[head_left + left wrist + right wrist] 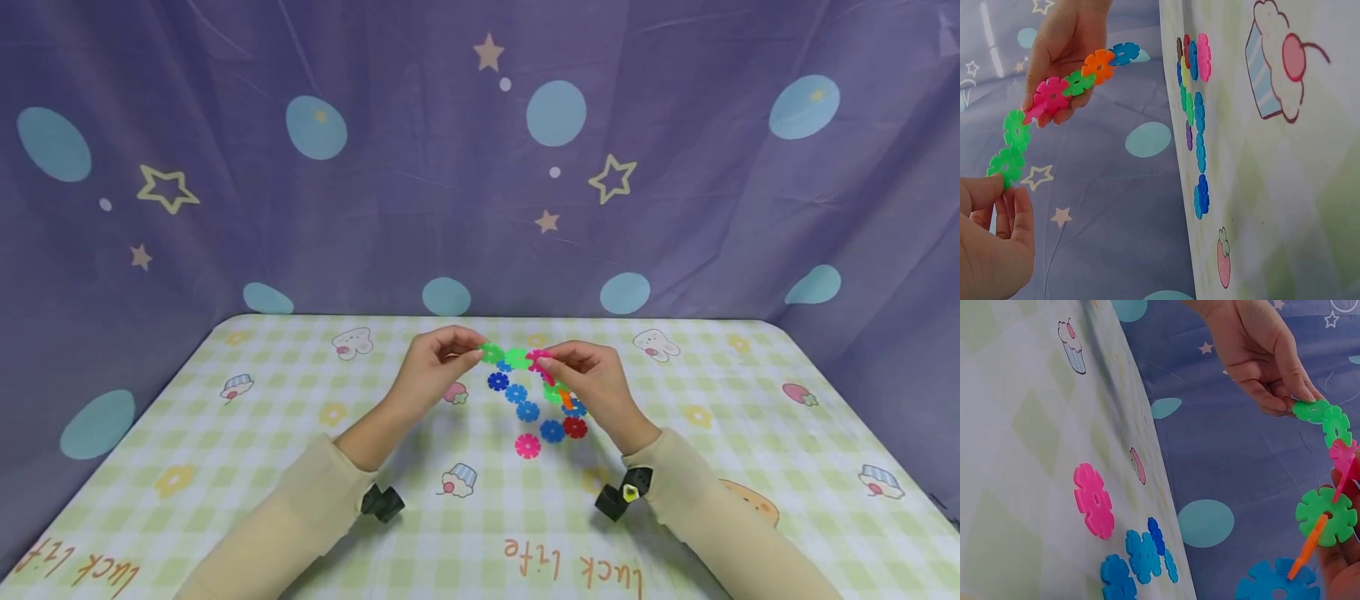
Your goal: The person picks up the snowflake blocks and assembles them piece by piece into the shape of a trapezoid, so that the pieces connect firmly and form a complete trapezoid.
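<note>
A chain of linked plastic snowflake discs is held up over the table between both hands. My left hand (433,367) pinches the green snowflake disc (1007,164) at one end between thumb and fingers. A second green disc (1017,130) joins it to the pink discs (1052,95). My right hand (597,383) grips the chain at the pink part. Beyond that grip, another green disc (1327,516), an orange disc (1098,66) and a blue disc (1124,54) trail off. In the right wrist view, the right hand's fingers are partly hidden behind the chain.
Loose discs lie on the checked tablecloth (300,500) below the hands: a pink one (527,446), a red one (575,427), a dark blue one (498,382) and several lighter blue ones (528,411). A purple curtain (420,217) hangs behind the table.
</note>
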Demonstrator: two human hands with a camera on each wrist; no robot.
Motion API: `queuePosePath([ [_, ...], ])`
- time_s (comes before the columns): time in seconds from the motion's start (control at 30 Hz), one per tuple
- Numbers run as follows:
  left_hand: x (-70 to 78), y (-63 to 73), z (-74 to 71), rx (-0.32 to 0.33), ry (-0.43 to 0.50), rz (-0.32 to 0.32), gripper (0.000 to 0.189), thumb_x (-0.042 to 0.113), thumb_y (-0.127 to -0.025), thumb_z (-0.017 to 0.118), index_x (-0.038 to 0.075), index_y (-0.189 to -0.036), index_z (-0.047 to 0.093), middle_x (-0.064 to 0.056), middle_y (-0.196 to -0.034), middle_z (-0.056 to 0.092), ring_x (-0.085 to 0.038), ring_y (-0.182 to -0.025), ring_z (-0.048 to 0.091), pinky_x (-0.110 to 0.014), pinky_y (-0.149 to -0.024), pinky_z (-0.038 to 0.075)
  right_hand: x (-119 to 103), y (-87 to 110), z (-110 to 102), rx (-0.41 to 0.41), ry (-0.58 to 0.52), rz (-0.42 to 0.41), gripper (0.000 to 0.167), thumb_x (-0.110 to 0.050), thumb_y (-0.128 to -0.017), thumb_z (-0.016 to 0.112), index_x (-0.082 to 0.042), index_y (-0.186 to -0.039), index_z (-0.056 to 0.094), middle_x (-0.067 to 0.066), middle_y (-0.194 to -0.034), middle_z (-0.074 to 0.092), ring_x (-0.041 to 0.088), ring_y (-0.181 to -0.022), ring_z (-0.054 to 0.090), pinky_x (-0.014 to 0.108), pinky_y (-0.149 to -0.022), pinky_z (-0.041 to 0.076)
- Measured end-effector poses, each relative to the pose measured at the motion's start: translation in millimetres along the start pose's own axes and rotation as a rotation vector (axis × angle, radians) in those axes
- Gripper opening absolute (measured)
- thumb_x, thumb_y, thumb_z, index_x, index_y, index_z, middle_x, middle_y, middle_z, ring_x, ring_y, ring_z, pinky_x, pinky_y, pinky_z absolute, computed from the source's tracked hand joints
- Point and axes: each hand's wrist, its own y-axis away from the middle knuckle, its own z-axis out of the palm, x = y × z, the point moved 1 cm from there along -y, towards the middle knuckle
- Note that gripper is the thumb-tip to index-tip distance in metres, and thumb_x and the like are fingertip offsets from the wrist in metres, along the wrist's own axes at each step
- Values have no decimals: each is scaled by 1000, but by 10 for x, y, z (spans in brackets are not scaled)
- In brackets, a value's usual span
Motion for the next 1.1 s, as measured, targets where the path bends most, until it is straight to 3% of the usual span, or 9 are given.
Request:
queuePosePath([
  [0.17,-11,7,24,9,-5,3,14,-1,-86,64,-7,-99,66,-17,-90,67,-9,-78,61,-21,-73,52,-9,9,6,19,2,33,18,-16,-86,70,0,-94,71,3,-83,71,29,-72,59,27,-64,52],
  [0.23,-5,16,32,10,-6,7,14,-1,-86,65,-7,-99,66,-17,-90,67,-9,-77,61,-21,-71,51,119,-8,-25,9,-13,-9,18,-19,-86,70,-2,-94,72,3,-83,71,26,-71,59,26,-64,52],
  [0.37,6,28,41,8,-6,10,15,0,-87,65,-7,-99,66,-17,-90,67,-9,-76,61,-21,-69,51,158,-16,-37,15,0,-60,17,-23,-86,71,-7,-93,73,2,-83,71,20,-70,60,24,-64,52],
  [0.4,8,28,43,8,-5,9,15,0,-87,65,-7,-99,66,-17,-90,68,-9,-76,61,-21,-69,51,272,-33,-65,5,-24,-81,17,-23,-86,70,-7,-93,73,3,-84,71,18,-71,60,24,-65,52],
  [0.6,8,19,39,6,-16,2,15,1,-87,65,-6,-100,67,-17,-92,68,-10,-76,62,-22,-71,52,150,-12,-44,31,7,-28,21,-23,-85,71,-4,-93,73,5,-84,71,23,-72,61,26,-66,53],
  [0.63,4,19,37,6,-19,2,15,1,-87,65,-6,-100,67,-17,-92,68,-11,-77,62,-22,-71,52,50,1,-20,43,31,-9,22,-24,-85,72,-4,-93,72,6,-84,71,25,-72,61,26,-65,53],
  [0.7,-2,19,34,8,-22,0,15,1,-87,65,-6,-100,67,-17,-92,68,-10,-77,62,-22,-71,52,283,-34,-76,19,-19,-51,21,-23,-86,71,-4,-94,73,5,-85,71,21,-73,62,26,-68,53],
  [0.87,-10,23,39,7,-24,7,15,1,-87,65,-6,-100,67,-17,-91,68,-10,-75,62,-21,-69,52,530,-71,-135,-3,-58,-91,17,-19,-86,70,-6,-96,73,6,-88,72,21,-76,63,27,-68,53],
  [1.1,-36,17,81,2,-43,16,14,4,-87,67,-2,-99,69,-15,-90,69,-11,-71,60,-20,-60,50,250,-30,-54,16,-16,-67,19,-21,-86,70,-5,-95,73,7,-86,72,31,-74,62,26,-64,53],
])
